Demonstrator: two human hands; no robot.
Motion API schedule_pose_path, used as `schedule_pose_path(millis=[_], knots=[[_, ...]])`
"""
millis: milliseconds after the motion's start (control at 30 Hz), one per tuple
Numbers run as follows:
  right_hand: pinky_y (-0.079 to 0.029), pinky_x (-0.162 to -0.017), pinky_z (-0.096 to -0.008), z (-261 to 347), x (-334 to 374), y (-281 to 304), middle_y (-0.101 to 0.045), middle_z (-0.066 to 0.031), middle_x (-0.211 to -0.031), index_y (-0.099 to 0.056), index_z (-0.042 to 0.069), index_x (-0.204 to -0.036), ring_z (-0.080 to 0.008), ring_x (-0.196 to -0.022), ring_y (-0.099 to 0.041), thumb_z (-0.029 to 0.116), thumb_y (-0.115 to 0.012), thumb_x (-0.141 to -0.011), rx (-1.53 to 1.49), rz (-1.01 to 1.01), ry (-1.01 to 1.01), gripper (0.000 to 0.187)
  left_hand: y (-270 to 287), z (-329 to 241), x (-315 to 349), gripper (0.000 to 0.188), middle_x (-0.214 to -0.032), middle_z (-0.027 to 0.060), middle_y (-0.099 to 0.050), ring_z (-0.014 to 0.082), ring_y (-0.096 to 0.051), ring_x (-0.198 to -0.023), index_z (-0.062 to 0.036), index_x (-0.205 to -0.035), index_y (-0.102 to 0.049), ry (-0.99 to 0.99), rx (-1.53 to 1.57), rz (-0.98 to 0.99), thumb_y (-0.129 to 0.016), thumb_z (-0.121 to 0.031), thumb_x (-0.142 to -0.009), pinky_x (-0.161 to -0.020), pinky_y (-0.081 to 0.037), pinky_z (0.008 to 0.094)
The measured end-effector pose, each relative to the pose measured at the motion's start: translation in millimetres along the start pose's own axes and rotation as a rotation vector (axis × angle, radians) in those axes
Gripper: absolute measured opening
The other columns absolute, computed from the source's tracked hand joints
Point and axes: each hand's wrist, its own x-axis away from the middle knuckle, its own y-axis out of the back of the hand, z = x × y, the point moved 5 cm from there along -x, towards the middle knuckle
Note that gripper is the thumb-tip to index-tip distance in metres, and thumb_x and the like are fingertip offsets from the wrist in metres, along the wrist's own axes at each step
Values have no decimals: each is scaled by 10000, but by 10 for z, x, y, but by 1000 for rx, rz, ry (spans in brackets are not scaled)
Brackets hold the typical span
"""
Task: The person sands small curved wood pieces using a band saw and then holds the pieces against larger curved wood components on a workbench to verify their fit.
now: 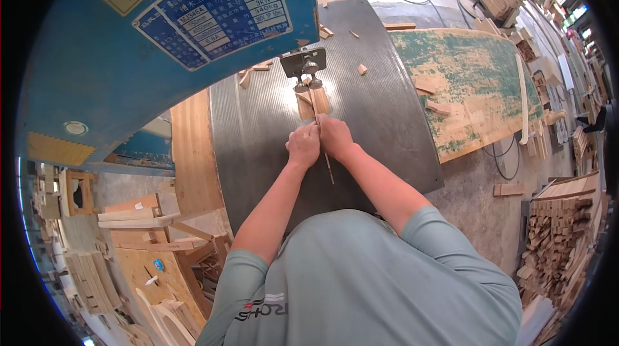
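Observation:
Both my hands meet over the dark metal table (258, 133) of a band saw, just in front of its blade guide (305, 66). My left hand (303, 146) is closed, its fingers curled around a narrow wood piece (315, 106). Pressed close beside it, my right hand (336, 136) is closed on the same piece. The wood points toward the blade area under the guide rollers (308, 82); my fingers hide much of it. A thin line (331, 172) runs along the table below my hands; whether it is a slot or part of the wood I cannot tell.
The saw's blue housing (97, 56) overhangs at upper left. Wood offcuts (362, 69) lie on the metal table. To the right is a worn green board (471, 82) bearing small blocks (438, 107). Stacked wood pieces (554, 236) stand at far right, a wooden bench (138, 269) at lower left.

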Motion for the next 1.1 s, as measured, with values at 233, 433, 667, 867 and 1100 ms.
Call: schedule_pose_path(millis=[233, 433, 667, 867, 1100], knots=[[-517, -730, -533, -133, 509, 196, -674, -236, -815, -641, 21, -953, -454, -811, -653, 181, -581, -905, -18, -38, -102, 177, 21, 185, 348, 343, -1082, 177, -723, 362, -685, -1032, -99, -1090, -764, -73, 158, -1, -531, -315, -963, -916, -526, 422], [-526, -669, -421, -194, 1257, 564, -668, -169, -764, -692, 28, -1121, -317, -671, -649, 142, -633, -886, -196, 39, -151, 268, 164, 250, 602, 306, -1073, 181, -751, 258, -722, -1003, 6, -1144, -728, 18, 330, 6, -669, -196, -922, -904, -532, 336], [-516, -638, -335, -195, 1516, 783, -673, -126, -775, -702, 33, -1173, -226, -649, -628, 107, -667, -854, -284, 202, 89, 330, 210, 223, 598, 373, -976, 57, -713, 134, -647, -891, 16, -1273, -664, 9, 443, 80, -674, -109, -921, -866, -517, 274], [-553, -757, -409, -164, 1406, 870, -714, -151, -921, -734, 61, -1052, -340, -837, -683, 124, -675, -894, -179, 145, 243, 180, 335, 258, 794, 313, -982, 31, -709, 103, -633, -888, 5, -1229, -690, 51, 559, 128, -681, -74, -926, -844, -513, 258], [-548, -736, -322, -112, 1276, 819, -708, -131, -939, -715, 12, -1079, -234, -793, -674, 89, -696, -923, -295, 166, 187, 175, 647, 349, 1342, 255, -939, 19, -688, 87, -624, -850, 9, -1162, -709, 243, 655, -16, -712, -121, -944, -801, -516, 233]])
